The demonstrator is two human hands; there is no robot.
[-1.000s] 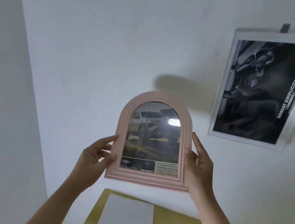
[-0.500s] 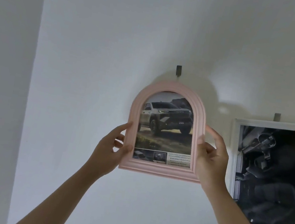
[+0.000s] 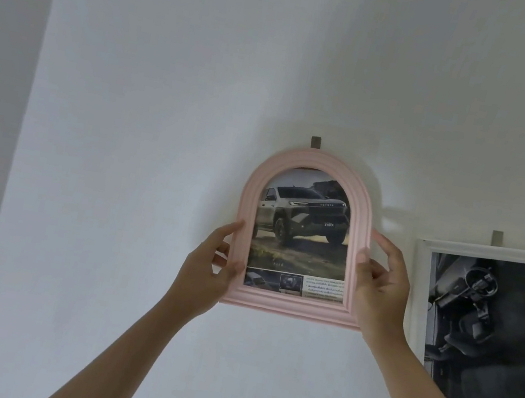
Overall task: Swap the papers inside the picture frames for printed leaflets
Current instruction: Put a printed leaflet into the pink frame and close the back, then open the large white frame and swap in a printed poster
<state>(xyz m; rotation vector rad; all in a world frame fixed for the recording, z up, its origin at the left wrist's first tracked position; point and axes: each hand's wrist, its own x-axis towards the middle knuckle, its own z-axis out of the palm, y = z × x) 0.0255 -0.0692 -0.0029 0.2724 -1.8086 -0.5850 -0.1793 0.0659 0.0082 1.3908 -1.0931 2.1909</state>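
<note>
A pink arched picture frame (image 3: 291, 308) is held upright against the white wall, its top just under a small grey wall hook (image 3: 315, 141). Inside it sits a printed leaflet (image 3: 300, 233) showing a pickup truck with text at the bottom. My left hand (image 3: 211, 270) grips the frame's left edge, thumb on the front. My right hand (image 3: 381, 288) grips the right edge, thumb on the front and fingers behind.
A white rectangular frame (image 3: 417, 294) with a black-and-white car-interior leaflet (image 3: 489, 351) hangs on the wall to the right from another hook (image 3: 497, 238). A wall corner runs down the left side (image 3: 18, 158).
Both hands have lifted the pink frame from above the table up to the wall, and its top now sits just below the hook. The view has tilted upward.
</note>
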